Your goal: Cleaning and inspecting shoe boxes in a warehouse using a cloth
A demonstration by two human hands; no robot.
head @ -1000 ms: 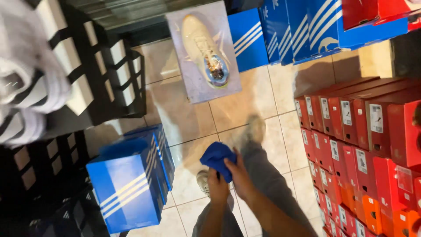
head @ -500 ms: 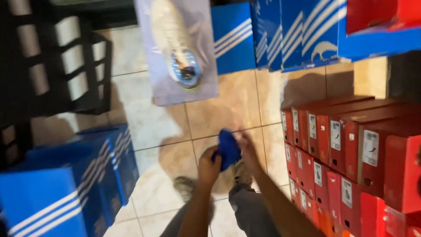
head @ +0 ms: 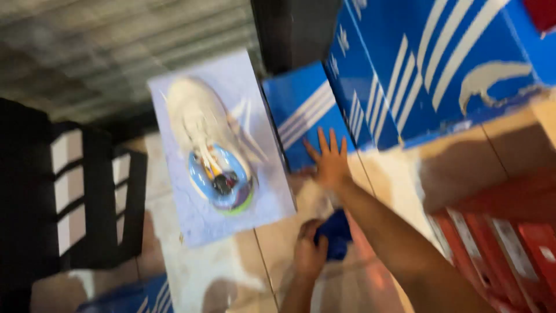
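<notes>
Left hand [head: 310, 255] grips blue cloth [head: 335, 233]; right hand [head: 329, 159] touches blue shoebox [head: 301, 113].

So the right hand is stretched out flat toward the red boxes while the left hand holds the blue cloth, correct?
Not quite. The head view shows the right hand spread open toward a blue striped box, not red ones; the red boxes sit lower right. The left hand does hold the blue cloth.

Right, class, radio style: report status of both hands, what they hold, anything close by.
Right hand open, fingers spread, at blue striped box. Left hand gripping blue cloth. Pale lid with shoe picture right beside.
</notes>
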